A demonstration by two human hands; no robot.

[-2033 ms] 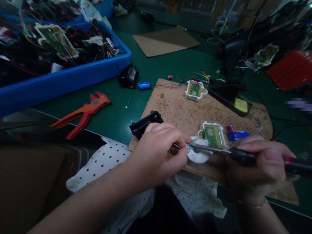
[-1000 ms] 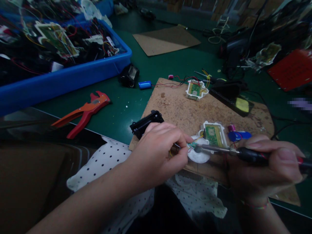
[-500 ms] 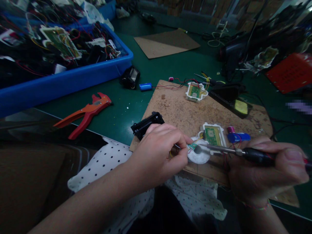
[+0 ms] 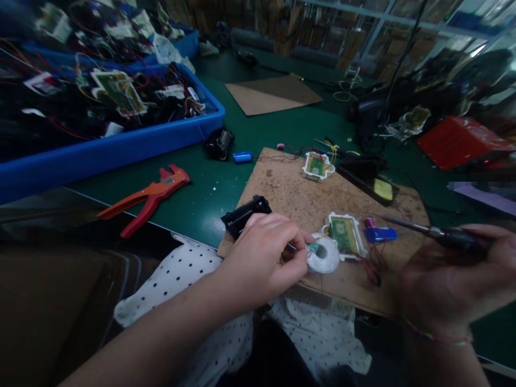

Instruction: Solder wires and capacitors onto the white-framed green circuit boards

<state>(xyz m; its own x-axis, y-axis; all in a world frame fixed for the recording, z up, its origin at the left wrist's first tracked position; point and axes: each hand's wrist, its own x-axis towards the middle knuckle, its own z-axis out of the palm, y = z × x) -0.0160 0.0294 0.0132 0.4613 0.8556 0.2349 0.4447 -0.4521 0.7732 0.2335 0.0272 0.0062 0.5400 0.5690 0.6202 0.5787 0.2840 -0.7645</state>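
My left hand (image 4: pixel 270 250) pinches a small green circuit board (image 4: pixel 313 246) between thumb and fingers, at the edge of a white ring-shaped roll (image 4: pixel 329 259). Thin yellow wires run by the small board. A soldering iron (image 4: pixel 433 232) is gripped by its black handle in my right hand (image 4: pixel 451 279), its tip pointing left and apart from the small board. Between the hands lies a white-framed circuit module (image 4: pixel 342 235), with a blue battery (image 4: pixel 381 235) and red wires beside it. Partly behind my left hand is a black plastic housing (image 4: pixel 245 215).
A brown work board (image 4: pixel 282 188) lies on the green table, with a second white-framed module (image 4: pixel 317 166) on it. Nearby are a yellow sponge (image 4: pixel 382 188) in a black stand, orange-red wire strippers (image 4: pixel 155 196), a blue bin (image 4: pixel 153 137) full of parts and a red box (image 4: pixel 463 141).
The soldering iron has moved away from the small circuit board, to the right and up. My left hand keeps its pinch on the board. The camera view has shifted slightly.
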